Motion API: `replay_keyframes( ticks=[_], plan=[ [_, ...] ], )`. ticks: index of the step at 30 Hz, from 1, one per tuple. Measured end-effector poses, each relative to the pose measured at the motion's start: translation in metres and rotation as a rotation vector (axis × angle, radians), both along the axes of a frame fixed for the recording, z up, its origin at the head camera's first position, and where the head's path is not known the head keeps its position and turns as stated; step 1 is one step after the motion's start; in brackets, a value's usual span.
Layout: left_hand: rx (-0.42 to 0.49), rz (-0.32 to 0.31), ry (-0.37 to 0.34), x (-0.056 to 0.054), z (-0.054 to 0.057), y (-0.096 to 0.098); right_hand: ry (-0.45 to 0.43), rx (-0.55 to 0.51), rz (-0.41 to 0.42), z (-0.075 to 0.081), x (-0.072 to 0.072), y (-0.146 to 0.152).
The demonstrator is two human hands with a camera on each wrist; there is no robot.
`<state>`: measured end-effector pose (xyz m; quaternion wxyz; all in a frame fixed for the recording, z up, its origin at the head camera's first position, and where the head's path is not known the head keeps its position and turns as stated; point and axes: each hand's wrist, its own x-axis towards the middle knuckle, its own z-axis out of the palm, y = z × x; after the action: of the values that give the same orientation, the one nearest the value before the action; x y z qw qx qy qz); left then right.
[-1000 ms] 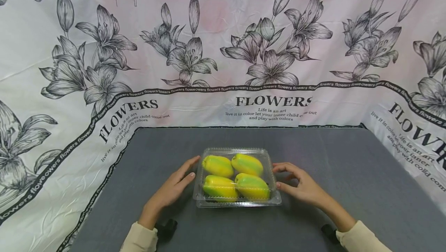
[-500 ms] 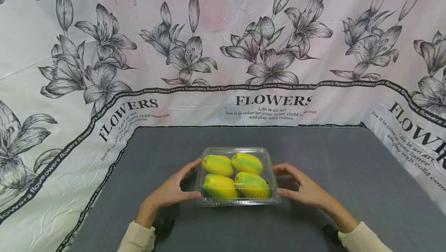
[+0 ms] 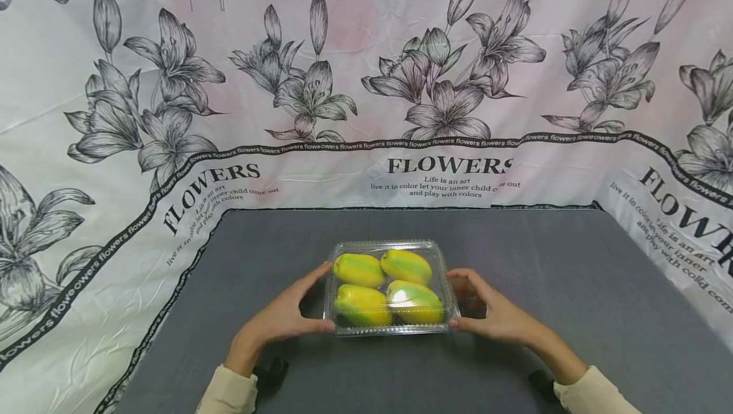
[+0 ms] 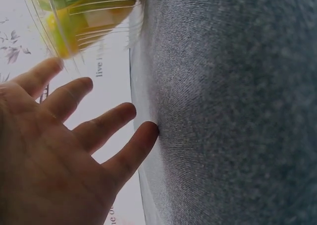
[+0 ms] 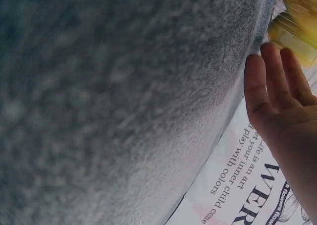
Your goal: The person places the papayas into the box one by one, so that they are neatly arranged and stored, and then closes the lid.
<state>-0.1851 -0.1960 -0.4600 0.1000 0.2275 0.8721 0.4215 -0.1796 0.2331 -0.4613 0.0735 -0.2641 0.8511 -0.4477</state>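
Note:
A clear plastic clamshell container (image 3: 395, 330) sits mid-table, with several oblong yellow-green fruits (image 3: 359, 271), mango-like, showing through its lid. My left hand (image 3: 279, 313) spans its left side, index fingertip at the far corner and thumb tip at the near one. On the opposite side, my right hand (image 3: 499, 313) touches the edge, thumb at the near right corner. Spread, fairly straight fingers (image 4: 104, 128) show below the container in the left wrist view. Straight right fingers (image 5: 256, 81) reach up beside the fruit in the right wrist view.
A dark grey cloth (image 3: 275, 229) covers the table. Behind and at both sides hangs a white and pink curtain (image 3: 343, 172) printed with flowers and lettering. Dark objects (image 3: 273, 374) sit by each wrist, close to the cream sleeves (image 3: 229, 391).
The lid, earlier offset toward the left, now lines up with the base. Both thumbs have come in to the near corners, and the container has shifted slightly away.

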Motion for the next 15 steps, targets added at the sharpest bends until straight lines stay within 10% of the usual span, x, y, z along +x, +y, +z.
replay_keyframes(
  ticks=[15],
  plan=[
    [0.031,0.052,-0.09,0.0047,-0.0003,0.0053,-0.269,-0.296,0.253,0.0018,0.0007,-0.0007]
  ],
)
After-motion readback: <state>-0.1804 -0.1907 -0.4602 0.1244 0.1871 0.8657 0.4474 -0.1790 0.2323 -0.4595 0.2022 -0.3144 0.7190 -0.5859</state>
